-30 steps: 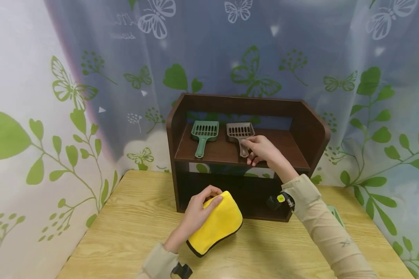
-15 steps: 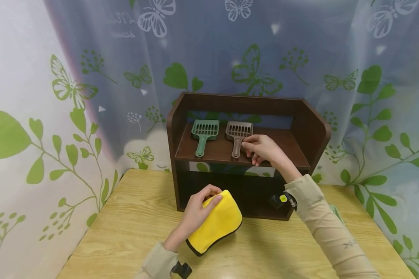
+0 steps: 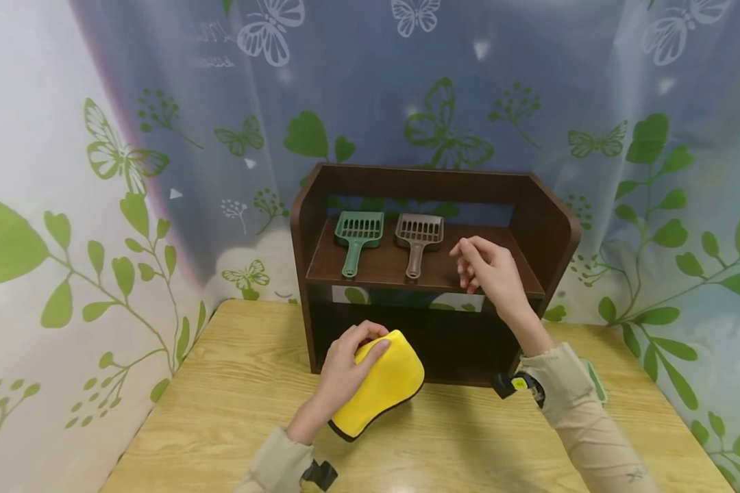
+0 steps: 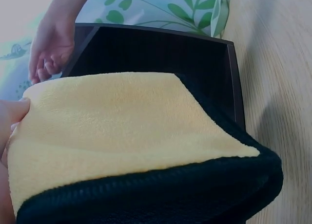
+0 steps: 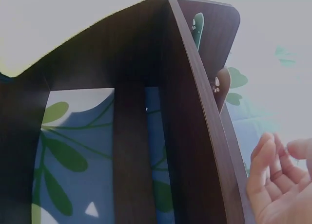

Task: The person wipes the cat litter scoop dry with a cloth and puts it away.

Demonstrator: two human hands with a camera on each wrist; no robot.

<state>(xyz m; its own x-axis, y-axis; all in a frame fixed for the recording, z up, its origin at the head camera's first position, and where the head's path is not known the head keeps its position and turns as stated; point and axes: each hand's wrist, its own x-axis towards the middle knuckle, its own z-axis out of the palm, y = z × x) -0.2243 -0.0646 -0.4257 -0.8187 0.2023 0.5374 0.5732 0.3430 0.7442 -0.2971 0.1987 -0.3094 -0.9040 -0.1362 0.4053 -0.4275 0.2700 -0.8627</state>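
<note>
My left hand grips a folded yellow cloth with a black edge, thumb on its near face, in front of the shelf's lower opening. In the left wrist view the cloth fills the middle. My right hand hangs over the right part of the upper shelf, fingers loosely bent and holding nothing. Left of it, a brown slotted litter scoop lies with its handle toward the front edge. A green litter scoop lies beside that one, farther left. Both handle ends peek over the shelf edge in the right wrist view.
The dark brown two-tier shelf stands on a light wooden table. Its side panels rise at both ends of the upper tier. Another green object lies at the right, partly behind the right sleeve. A leaf-and-butterfly curtain hangs behind.
My right hand has let go of the brown scoop's handle and moved right, away from it. The scoop's handle has swung slightly left. The left hand still holds the cloth.
</note>
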